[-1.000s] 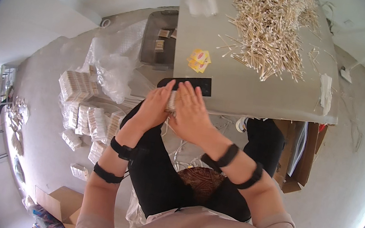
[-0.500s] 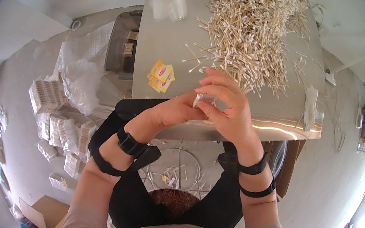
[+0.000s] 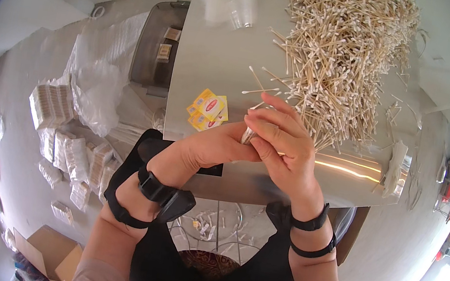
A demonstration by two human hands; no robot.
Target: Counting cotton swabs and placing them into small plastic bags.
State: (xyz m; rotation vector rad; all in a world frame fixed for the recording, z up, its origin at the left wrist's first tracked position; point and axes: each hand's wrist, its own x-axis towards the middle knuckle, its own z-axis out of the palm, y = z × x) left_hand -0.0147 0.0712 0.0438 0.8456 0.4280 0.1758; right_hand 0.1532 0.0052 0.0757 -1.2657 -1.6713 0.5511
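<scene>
A small clear packet point(image 3: 249, 135) sits pinched between both hands above the table's near edge. The left hand point(image 3: 213, 146) and right hand point(image 3: 283, 144) close their fingers on it. Just beyond lies the cotton swab pile point(image 3: 338, 58); yellow labels point(image 3: 208, 110) rest on the metal table point(image 3: 215, 56).

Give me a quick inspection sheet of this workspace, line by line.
Surface: grey table, glare on its near edge.
Job's things: big heap of cotton swabs; a small bundle of swabs between both hands.
Clutter: yellow labels; clear bags at the far end.
Grippers: left hand and right hand closed on the bundle, black wrist straps on both.
Cables: nothing seen.
Surroundings: stacked packets on the floor at left, cardboard box, plastic sheeting.
</scene>
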